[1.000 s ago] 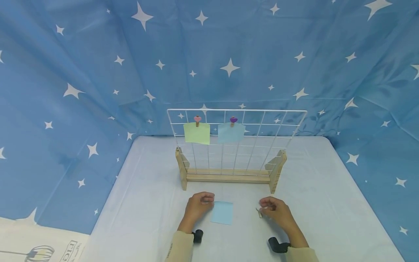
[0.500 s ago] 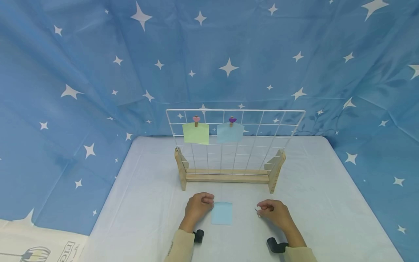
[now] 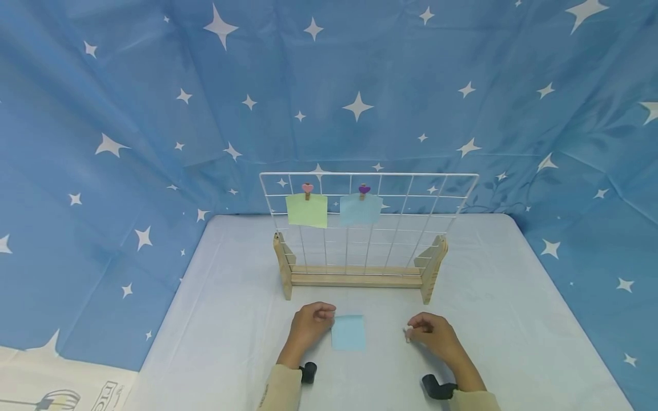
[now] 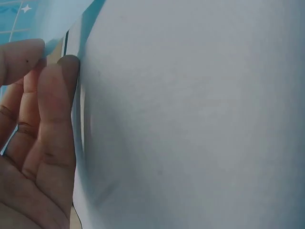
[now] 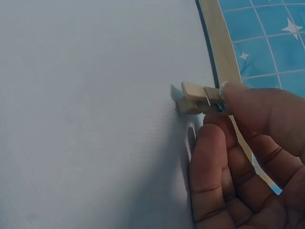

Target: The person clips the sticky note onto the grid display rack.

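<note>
The right hand [image 3: 433,337] pinches a clothespin [image 5: 194,92] between its fingers, the free wooden end jutting out beyond the fingertips. It should feel light and stiff, with a springy give, best held at the end past the spring. The left hand [image 3: 310,324] pinches the edge of a blue note [image 3: 349,333], which extends rightward from those fingers. The paper is probably thin and easily creased, so gentle pressure at a corner should suit.
</note>
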The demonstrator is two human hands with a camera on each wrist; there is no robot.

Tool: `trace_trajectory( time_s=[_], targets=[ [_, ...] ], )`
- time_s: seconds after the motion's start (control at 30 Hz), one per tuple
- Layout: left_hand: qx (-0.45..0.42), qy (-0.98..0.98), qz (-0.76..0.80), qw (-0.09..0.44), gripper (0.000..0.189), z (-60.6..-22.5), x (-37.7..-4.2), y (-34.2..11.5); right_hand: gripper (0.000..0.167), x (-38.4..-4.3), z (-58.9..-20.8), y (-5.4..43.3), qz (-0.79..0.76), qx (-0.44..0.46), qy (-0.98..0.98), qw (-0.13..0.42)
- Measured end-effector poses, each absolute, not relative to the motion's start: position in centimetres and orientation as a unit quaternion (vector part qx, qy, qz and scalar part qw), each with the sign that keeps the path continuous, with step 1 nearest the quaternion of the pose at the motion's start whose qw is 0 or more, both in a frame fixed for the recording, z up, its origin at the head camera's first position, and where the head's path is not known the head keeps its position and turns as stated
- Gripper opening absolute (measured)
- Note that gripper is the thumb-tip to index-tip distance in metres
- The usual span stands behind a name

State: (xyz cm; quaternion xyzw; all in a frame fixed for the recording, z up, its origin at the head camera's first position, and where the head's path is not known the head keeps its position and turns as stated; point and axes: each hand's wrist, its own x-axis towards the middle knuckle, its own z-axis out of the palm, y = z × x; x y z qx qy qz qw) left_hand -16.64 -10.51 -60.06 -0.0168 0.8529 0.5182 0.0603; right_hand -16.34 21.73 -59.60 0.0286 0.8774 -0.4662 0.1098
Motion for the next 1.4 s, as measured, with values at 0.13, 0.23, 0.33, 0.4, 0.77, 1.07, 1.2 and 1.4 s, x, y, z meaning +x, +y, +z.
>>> trace_trajectory(
  time_s=[0.13,0.23,0.33,0.4,0.77,1.07,1.2,1.4],
  targets=[
    [-0.009,0.845,0.53,0.062,0.019,-60.0,-16.6,-10.6,0.009,-16.2,-59.3,21.9,-0.49,0.028,0.864,0.108],
    [-0.002,0.836,0.544,0.064,0.02,-60.0,-16.5,-10.8,0.011,-16.2,-59.2,22.0,-0.51,0.03,0.853,0.105],
    [0.004,0.829,0.555,0.066,0.022,-59.9,-16.4,-10.9,0.017,-16.2,-59.1,22.2,-0.528,0.035,0.842,0.101],
    [0.007,0.826,0.56,0.066,0.025,-59.9,-16.4,-11.0,0.021,-16.2,-59.1,22.2,-0.538,0.044,0.836,0.099],
    [-0.006,0.835,0.544,0.081,0.011,-59.9,-16.3,-11.4,0.023,-16.0,-58.5,22.7,-0.56,0.072,0.82,0.095],
    [-0.02,0.797,0.599,0.072,0.012,-59.4,-16.2,-11.2,0.015,-15.9,-57.6,23.2,-0.592,0.044,0.802,0.065],
    [-0.029,0.777,0.627,0.052,0.013,-59.1,-16.2,-11.0,0.013,-15.8,-57.0,23.0,-0.605,0.037,0.793,0.06],
    [-0.02,0.755,0.654,0.028,0.013,-57.8,-16.3,-10.7,0.014,-15.6,-55.8,22.8,-0.617,0.023,0.786,0.038]
  ],
)
